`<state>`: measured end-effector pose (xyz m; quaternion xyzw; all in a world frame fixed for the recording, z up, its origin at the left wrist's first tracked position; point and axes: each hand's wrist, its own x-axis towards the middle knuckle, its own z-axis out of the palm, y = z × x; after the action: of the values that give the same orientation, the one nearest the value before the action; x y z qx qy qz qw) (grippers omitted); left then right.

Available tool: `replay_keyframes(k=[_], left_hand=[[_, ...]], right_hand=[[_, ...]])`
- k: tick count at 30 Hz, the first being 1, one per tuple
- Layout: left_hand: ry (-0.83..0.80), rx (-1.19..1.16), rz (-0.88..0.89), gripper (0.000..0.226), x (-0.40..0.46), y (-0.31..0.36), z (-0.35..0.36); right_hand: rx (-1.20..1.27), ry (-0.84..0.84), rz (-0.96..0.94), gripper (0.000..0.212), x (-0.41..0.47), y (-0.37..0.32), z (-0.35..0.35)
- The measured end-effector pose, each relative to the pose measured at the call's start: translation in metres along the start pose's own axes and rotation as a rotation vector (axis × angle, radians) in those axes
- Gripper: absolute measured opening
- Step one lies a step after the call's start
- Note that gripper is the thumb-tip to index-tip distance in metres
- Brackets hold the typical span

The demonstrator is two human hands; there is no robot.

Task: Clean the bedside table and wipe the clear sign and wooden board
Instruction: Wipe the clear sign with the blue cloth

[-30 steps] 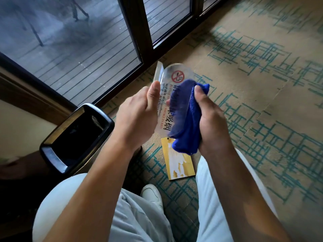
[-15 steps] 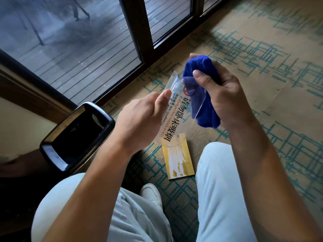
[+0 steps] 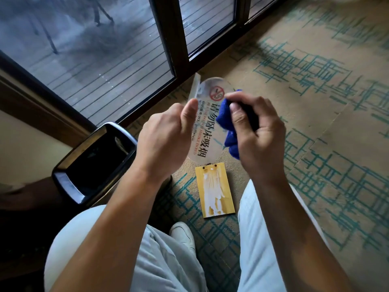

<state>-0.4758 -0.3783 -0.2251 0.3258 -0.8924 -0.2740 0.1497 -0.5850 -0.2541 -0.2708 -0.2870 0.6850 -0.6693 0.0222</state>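
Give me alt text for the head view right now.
Left hand holds a clear oval no-smoking sign while the right hand rubs it with a bunched blue cloth. Below, a yellow wooden board lies on patterned carpet beside a black bin.

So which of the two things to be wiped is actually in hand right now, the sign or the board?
The clear sign: the left hand holds it up while the right hand presses a blue cloth on it. The wooden board lies untouched on the carpet.

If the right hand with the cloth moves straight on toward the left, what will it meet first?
Most likely the clear sign, which the left hand holds. The blue cloth in the right hand seems already against its face; depth is uncertain.
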Motion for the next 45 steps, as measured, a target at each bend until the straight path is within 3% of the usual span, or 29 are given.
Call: replay_keyframes(k=[4,9,13,16,22,26,34,37,40,45], left_hand=[[-0.012,0.095,0.074,0.071,-0.006,0.01,0.001],[-0.07,0.087,0.13,0.066,-0.008,0.009,-0.001],[-0.066,0.086,0.142,0.065,-0.01,0.006,0.0],[-0.031,0.055,0.114,0.065,-0.008,0.007,0.001],[0.051,0.023,0.047,0.077,0.0,0.004,0.008],[0.115,-0.022,0.035,0.072,-0.001,0.009,0.013],[0.27,-0.023,-0.098,0.062,0.005,0.002,0.014],[0.196,-0.26,-0.11,0.076,0.008,0.001,0.017],[0.066,-0.569,-0.151,0.076,0.009,0.003,0.013],[0.054,-0.691,-0.148,0.075,0.007,0.01,0.005]], right_hand=[[-0.062,-0.014,-0.003,0.018,0.033,-0.013,-0.013],[0.168,-0.419,0.227,0.017,0.066,-0.02,-0.021],[0.186,-0.565,0.28,0.008,0.069,-0.014,-0.02],[0.183,-0.499,0.27,0.007,0.067,-0.012,-0.02],[0.379,-0.023,0.317,0.008,0.031,-0.013,0.009],[0.314,0.191,0.318,0.021,0.005,-0.019,0.021],[0.197,0.05,0.329,0.01,-0.035,-0.031,0.025],[0.316,0.025,0.407,0.012,-0.025,-0.035,0.016],[0.27,0.034,0.331,0.02,-0.013,-0.04,0.001],[0.221,-0.018,0.325,0.02,-0.016,-0.051,-0.011]])
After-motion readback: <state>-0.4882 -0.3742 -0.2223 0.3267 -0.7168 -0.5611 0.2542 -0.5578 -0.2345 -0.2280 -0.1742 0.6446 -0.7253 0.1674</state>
